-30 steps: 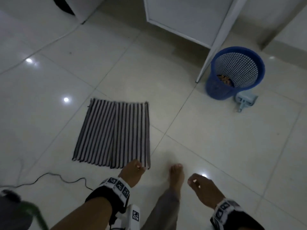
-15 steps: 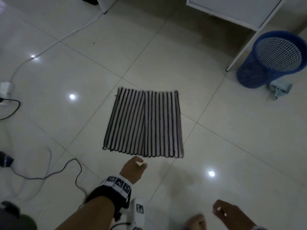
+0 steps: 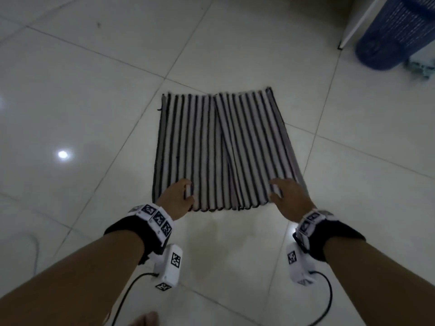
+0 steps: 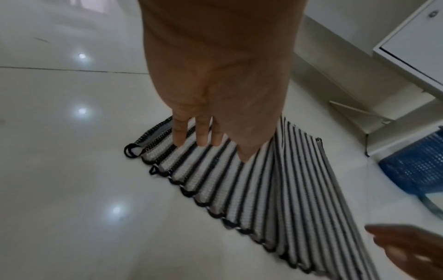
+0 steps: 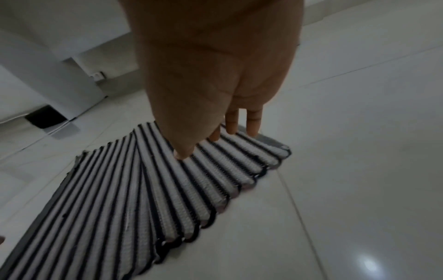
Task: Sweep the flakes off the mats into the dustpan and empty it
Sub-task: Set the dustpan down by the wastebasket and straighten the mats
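Two black-and-white striped mats [image 3: 223, 149] lie on the tiled floor, overlapping along the middle. My left hand [image 3: 181, 194] reaches down over the near left corner with straight fingers [image 4: 199, 136], its fingertips at the mat [image 4: 263, 189] surface. My right hand [image 3: 284, 194] is spread over the near right corner, fingers [image 5: 230, 123] straight above the mat [image 5: 143, 189]. Neither hand holds anything. I cannot tell whether the fingertips press the fabric. No flakes show on the stripes. The pale dustpan [image 3: 421, 67] lies on the floor by the blue basket [image 3: 395, 31], at the far right.
The blue mesh basket [image 4: 419, 166] stands beside a white cabinet leg [image 3: 357, 22]. Glossy white tiles surround the mats. My bare foot [image 3: 146, 318] is at the bottom edge. Cables hang from both wrist cameras. A dark box [image 5: 45, 119] sits by the far wall.
My view has dropped closer to the mats. Both hands moved forward from near my feet to the mats' near edge. The basket and dustpan slid to the top right corner.
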